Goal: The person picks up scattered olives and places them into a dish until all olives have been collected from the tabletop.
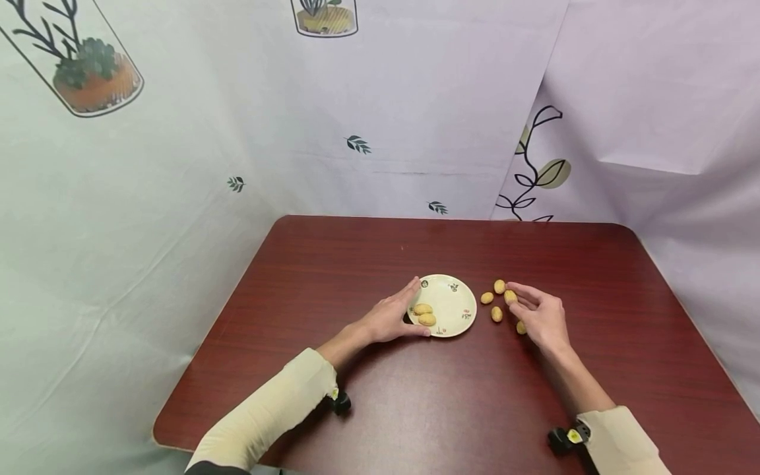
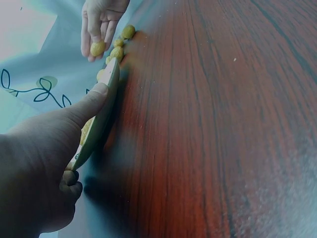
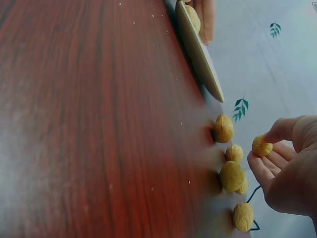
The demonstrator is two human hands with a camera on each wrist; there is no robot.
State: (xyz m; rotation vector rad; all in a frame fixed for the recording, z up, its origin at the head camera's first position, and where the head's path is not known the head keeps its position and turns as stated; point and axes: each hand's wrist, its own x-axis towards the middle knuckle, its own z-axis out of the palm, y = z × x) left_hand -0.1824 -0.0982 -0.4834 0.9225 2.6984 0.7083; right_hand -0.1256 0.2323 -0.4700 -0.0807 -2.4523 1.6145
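A pale round plate (image 1: 451, 303) with small printed motifs lies on the table, two small yellow potatoes (image 1: 423, 309) on its left side. My left hand (image 1: 392, 316) grips the plate's left rim, its thumb over the near edge and the fingers along the far side. To the right of the plate, my right hand (image 1: 543, 320) pinches one small yellow potato (image 3: 262, 146) between thumb and fingertips, lifted off the table. Several more potatoes (image 1: 497, 314) lie loose between plate and right hand; one (image 1: 521, 327) is partly hidden by that hand.
The dark red wooden table (image 1: 451, 409) has rounded corners. Pale cloth (image 1: 380, 99) with plant prints hangs behind it and at both sides. A small black device (image 1: 340, 401) sits at the left wrist, and another black device (image 1: 561, 441) at the right.
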